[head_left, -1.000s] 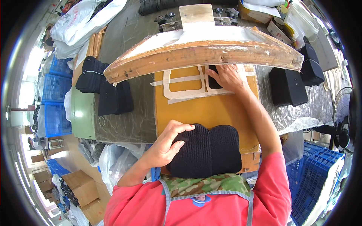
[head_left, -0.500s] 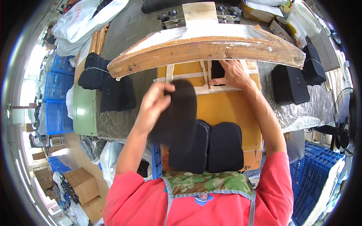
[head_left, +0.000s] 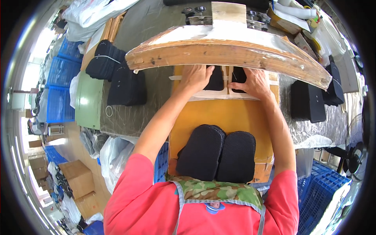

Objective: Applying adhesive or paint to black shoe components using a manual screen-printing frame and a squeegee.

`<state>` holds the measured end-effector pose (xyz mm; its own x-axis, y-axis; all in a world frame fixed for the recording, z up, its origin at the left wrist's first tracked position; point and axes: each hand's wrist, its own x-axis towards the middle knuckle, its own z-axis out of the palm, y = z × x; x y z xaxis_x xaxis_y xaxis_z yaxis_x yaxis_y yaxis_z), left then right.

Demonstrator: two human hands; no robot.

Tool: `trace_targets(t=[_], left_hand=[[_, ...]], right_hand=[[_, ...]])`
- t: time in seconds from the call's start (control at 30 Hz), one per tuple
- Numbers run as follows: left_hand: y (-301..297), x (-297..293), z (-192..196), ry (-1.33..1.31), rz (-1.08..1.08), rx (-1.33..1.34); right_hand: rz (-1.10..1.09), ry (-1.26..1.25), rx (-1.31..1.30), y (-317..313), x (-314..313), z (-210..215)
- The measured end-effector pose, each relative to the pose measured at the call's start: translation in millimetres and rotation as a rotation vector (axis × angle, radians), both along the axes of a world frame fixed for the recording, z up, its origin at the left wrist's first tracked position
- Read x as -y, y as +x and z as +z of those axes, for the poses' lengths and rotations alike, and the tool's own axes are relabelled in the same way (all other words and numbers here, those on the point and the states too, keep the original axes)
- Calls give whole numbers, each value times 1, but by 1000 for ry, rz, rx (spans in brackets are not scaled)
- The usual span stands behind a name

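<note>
- Head view: I have two black pads lying in pale outlines [head_left: 203, 94] on the yellow board [head_left: 219, 111]: left pad [head_left: 215, 81] and right pad [head_left: 238, 78], both part-covered by the hands and the wooden frame [head_left: 188, 55].
- Left hand [head_left: 196, 78]: thumb at the left pad, fingers hidden behind the frame's near bar. Can't tell if it pinches or only presses.
- Right hand [head_left: 256, 83]: wide, thumb splayed left over the right pad's near part; fingertips out of sight under the bar. Reads to me as laid flat.
- Left stack [head_left: 200, 150] and right stack [head_left: 237, 154], similar black pads, sit side by side on the board's near end by the apron [head_left: 219, 189], rounded ends away from the person.
- Handling, my guess: light, soft, bendy. Textured face should grip fine; low break risk, but a sideways drag could shift or ruck one.
- Grip: I'd take a single pad at its rounded rim, thumb on top, fingers under; layers may cling. Lying flat, spread fingertips, even pressure.
- Bar overhangs the fingers; I'd keep knuckles low.
</note>
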<state>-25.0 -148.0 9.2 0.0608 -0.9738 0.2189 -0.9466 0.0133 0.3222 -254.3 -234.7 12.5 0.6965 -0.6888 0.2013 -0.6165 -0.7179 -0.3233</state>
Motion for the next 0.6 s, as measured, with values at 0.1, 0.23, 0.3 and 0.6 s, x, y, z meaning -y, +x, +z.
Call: trace_targets(t=[0.1,0.23,0.3,0.6], left_hand=[[-2,3,2,131,11,-69],[-2,0,-2,39,-42,6],[-2,-1,-6,-57,-84,63],[8,1,-4,-82,-142,-7]], right_hand=[[9,-20,0,1,-1,0],[-2,1,-22,2,-2,1],[-12,29,-33,2,-1,2],[-56,-148,95,3,-3,-5]])
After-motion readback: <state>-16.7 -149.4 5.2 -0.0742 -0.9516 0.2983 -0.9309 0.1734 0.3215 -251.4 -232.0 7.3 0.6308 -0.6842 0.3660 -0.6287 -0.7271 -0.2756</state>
